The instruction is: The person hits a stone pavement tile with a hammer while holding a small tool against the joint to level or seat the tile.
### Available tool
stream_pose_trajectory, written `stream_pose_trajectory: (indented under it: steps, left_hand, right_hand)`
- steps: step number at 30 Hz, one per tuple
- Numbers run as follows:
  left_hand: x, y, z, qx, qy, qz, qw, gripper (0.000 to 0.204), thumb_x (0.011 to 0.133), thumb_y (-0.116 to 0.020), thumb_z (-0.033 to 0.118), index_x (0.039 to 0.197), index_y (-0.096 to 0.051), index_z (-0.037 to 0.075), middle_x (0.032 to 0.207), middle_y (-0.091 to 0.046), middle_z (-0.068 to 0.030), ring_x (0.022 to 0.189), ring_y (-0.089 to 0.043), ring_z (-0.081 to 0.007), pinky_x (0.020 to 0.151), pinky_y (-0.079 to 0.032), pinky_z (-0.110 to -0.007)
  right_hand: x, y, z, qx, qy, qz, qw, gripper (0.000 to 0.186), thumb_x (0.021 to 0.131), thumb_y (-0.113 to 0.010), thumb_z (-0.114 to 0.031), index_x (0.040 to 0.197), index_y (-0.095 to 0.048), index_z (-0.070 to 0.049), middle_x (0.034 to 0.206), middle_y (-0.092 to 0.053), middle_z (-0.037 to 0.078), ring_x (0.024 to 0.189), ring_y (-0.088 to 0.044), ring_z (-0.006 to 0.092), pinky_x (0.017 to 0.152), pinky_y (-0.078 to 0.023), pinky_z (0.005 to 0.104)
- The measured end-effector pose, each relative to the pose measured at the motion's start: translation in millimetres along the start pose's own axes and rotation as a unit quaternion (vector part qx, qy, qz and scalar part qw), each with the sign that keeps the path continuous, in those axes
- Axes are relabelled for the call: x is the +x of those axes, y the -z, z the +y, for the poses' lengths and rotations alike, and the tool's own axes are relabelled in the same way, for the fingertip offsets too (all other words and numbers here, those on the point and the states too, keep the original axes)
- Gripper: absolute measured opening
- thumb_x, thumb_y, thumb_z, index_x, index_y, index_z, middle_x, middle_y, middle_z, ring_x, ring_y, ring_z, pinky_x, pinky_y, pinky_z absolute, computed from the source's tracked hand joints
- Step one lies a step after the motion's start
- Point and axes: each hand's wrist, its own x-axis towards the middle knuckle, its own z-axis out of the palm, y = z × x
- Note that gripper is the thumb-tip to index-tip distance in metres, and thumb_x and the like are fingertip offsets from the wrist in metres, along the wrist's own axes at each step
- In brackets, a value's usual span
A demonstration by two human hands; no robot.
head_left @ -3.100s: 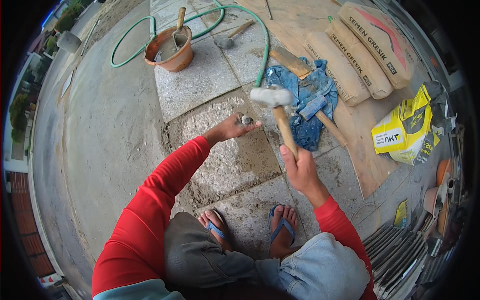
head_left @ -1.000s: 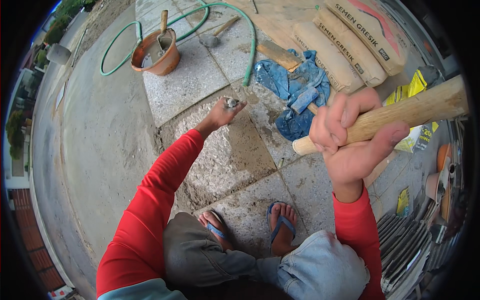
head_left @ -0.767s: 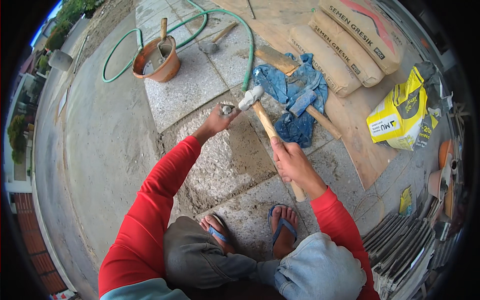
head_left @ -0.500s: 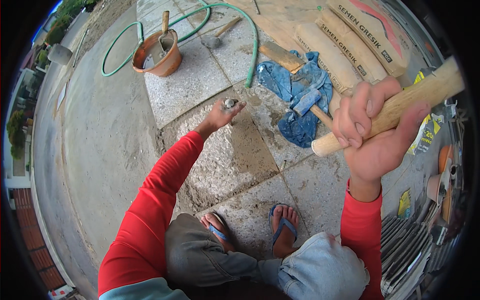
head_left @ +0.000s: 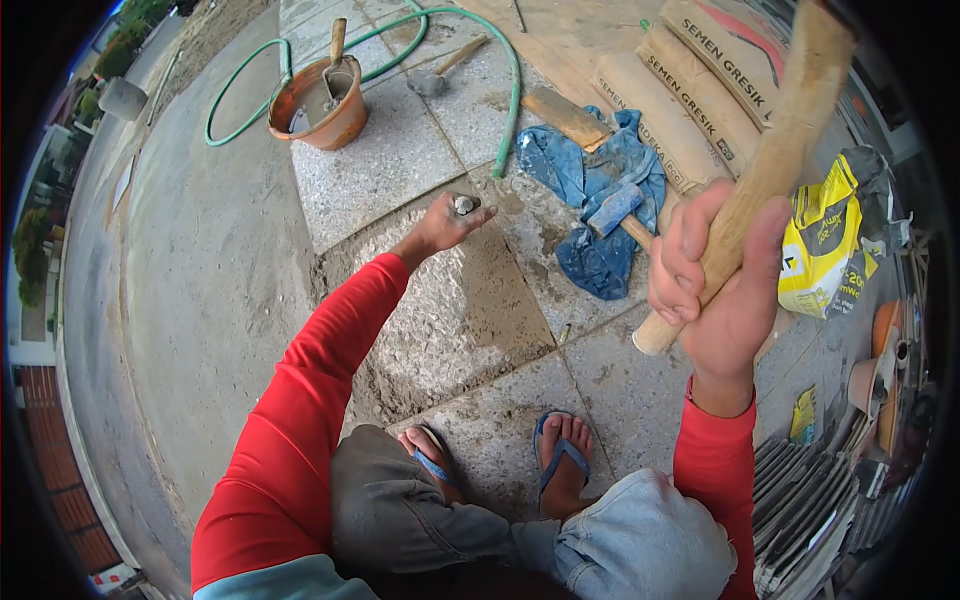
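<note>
My left hand (head_left: 447, 226) is closed around a metal chisel (head_left: 464, 205), seen nearly end-on with its round struck end facing up. It is above the far edge of a chipped, rough paving slab (head_left: 460, 310); the chisel's tip is hidden below the hand. Raised at the right, my right hand (head_left: 722, 275) grips a thick wooden-handled hammer (head_left: 780, 130) near the butt of its handle. The handle slants up to the top right, and the hammer's head is out of view.
A blue-headed mallet (head_left: 615, 207) and a wooden block (head_left: 566, 118) lie on a blue cloth (head_left: 590, 260). Cement bags (head_left: 690, 100) are stacked behind. An orange bucket (head_left: 335, 125) holds a trowel; a green hose (head_left: 517, 80) curls nearby. A yellow bag (head_left: 822, 240) stands right.
My right hand has tipped the hammer handle more upright and shifted slightly left. The left hand and chisel hold nearly the same place on the slab.
</note>
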Motion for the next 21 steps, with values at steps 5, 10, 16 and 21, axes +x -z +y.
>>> stream_pose_trajectory:
  steps: [5,10,16,21]
  left_hand:
    - [-8.8,-10.2,-9.9,0.017,0.031,-0.068,0.997,0.038,0.096,-0.073,0.04,0.099,-0.071,0.002,0.083,-0.068,-0.0049,0.074,-0.061,-0.0134,0.067,-0.051,-0.032]
    - [-16.4,-11.3,3.2,0.065,-0.034,0.051,0.996,0.034,0.098,-0.072,0.034,0.11,-0.071,0.002,0.093,-0.073,-0.0065,0.08,-0.066,-0.0142,0.071,-0.054,-0.029]
    - [-10.0,-0.1,21.6,-0.003,0.072,-0.037,0.997,0.047,0.093,-0.077,0.044,0.099,-0.07,-0.002,0.087,-0.069,-0.0056,0.077,-0.063,-0.0159,0.07,-0.053,-0.034]
    - [-4.8,-9.4,-3.0,-0.007,0.136,-0.114,0.984,0.054,0.093,-0.078,0.042,0.122,-0.064,-0.001,0.107,-0.071,-0.0098,0.094,-0.067,-0.0182,0.082,-0.056,-0.034]
  right_hand:
    - [12.8,-27.2,97.4,-0.012,0.222,0.003,0.975,0.056,0.107,-0.041,-0.059,0.079,-0.042,-0.011,0.061,-0.04,0.0,0.05,-0.039,0.0082,0.046,-0.033,0.0276]
    - [1.4,-11.2,143.8,-0.187,-0.197,-0.059,0.961,0.054,0.108,-0.048,-0.053,0.078,-0.052,-0.008,0.061,-0.05,-0.002,0.049,-0.043,0.0083,0.044,-0.036,0.0274]
    - [6.4,-2.8,0.6,0.077,0.068,0.005,0.995,0.059,0.107,-0.045,-0.057,0.075,-0.046,-0.007,0.061,-0.042,-0.003,0.047,-0.039,0.005,0.042,-0.031,0.024]
    - [8.0,-23.3,84.4,0.003,0.181,0.025,0.983,0.057,0.108,-0.04,-0.059,0.08,-0.046,-0.009,0.059,-0.04,-0.002,0.049,-0.041,0.0074,0.043,-0.033,0.0251]
